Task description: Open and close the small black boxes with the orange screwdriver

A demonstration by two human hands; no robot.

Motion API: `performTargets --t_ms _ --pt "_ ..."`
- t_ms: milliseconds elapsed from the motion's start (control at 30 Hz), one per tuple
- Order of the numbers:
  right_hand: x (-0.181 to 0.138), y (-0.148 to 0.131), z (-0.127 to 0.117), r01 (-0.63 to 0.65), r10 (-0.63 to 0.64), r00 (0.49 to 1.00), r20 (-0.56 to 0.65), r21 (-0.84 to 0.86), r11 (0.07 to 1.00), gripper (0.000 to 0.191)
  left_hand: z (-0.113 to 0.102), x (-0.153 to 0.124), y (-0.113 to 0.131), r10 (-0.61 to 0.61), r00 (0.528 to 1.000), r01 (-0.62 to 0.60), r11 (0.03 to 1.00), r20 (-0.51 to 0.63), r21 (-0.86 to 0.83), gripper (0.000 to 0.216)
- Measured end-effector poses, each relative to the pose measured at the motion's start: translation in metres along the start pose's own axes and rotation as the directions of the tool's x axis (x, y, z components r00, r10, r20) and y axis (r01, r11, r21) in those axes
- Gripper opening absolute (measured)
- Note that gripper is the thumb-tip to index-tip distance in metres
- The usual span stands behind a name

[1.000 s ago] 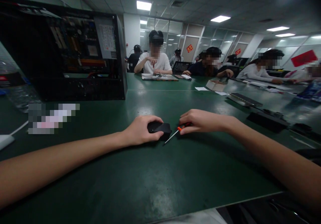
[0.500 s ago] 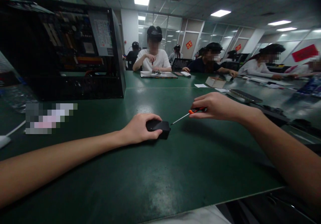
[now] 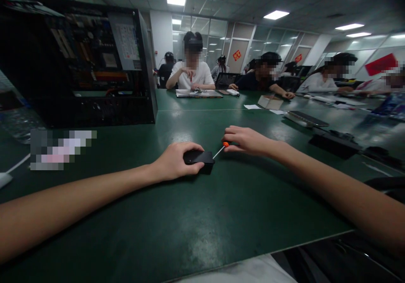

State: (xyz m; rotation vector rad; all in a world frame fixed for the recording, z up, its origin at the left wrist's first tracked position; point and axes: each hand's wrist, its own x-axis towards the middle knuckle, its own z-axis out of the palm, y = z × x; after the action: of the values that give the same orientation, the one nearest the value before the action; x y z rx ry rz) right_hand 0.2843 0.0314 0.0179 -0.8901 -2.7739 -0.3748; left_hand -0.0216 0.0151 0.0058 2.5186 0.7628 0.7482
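Observation:
On the green tabletop, my left hand (image 3: 177, 160) grips a small black box (image 3: 202, 158) from its left side, thumb along the near face and fingers over the far edge. My right hand (image 3: 243, 139) is closed around a screwdriver (image 3: 220, 151) with an orange and black handle and a thin metal shaft. The shaft slants down to the left, and its tip is at the right end of the black box. Whether the tip sits in a screw is too small to tell. Most of the handle is hidden by my fingers.
An open computer case (image 3: 95, 63) stands at the back left, beside a clear plastic bottle (image 3: 15, 110). A small cardboard box (image 3: 270, 102), papers and dark devices lie at the right. Several people sit working across the green table (image 3: 177, 228).
My right hand has moved left, bringing the screwdriver's tip to the end of the black box at a steeper slant. My left hand has stayed on the box.

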Motion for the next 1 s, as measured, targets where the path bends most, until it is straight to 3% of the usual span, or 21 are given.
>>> performTargets --t_ms 267,400,600,833,900,1000 --pt "0.004 -0.017 0.012 -0.102 0.087 0.990 0.110 0.138 0.985 0.059 0.001 0.000 -0.002 0.014 0.999 -0.014 1.000 -0.037 -0.005 0.042" --pt "0.007 -0.027 0.014 -0.069 0.068 0.998 0.015 0.136 0.988 0.050 -0.002 0.000 -0.002 0.012 0.999 -0.014 0.999 -0.038 -0.053 0.044" --pt "0.007 -0.040 0.016 0.024 -0.029 0.982 -0.186 -0.032 0.999 0.034 -0.013 -0.001 -0.009 -0.041 0.998 0.044 0.994 0.037 -0.104 0.048" --pt "0.011 -0.036 0.020 -0.028 0.083 0.985 -0.149 0.338 0.941 0.031 -0.012 0.000 -0.013 -0.102 0.995 0.102 0.990 0.011 -0.093 0.050" --pt "0.011 -0.032 0.020 -0.019 0.073 0.987 -0.141 0.349 0.937 0.031 -0.011 0.000 -0.014 -0.085 0.996 0.087 0.991 0.022 -0.101 0.050" --pt "0.011 -0.031 0.019 -0.010 0.050 0.984 -0.173 0.229 0.973 0.034 -0.012 0.000 -0.013 -0.068 0.997 0.071 0.990 0.034 -0.124 0.047"
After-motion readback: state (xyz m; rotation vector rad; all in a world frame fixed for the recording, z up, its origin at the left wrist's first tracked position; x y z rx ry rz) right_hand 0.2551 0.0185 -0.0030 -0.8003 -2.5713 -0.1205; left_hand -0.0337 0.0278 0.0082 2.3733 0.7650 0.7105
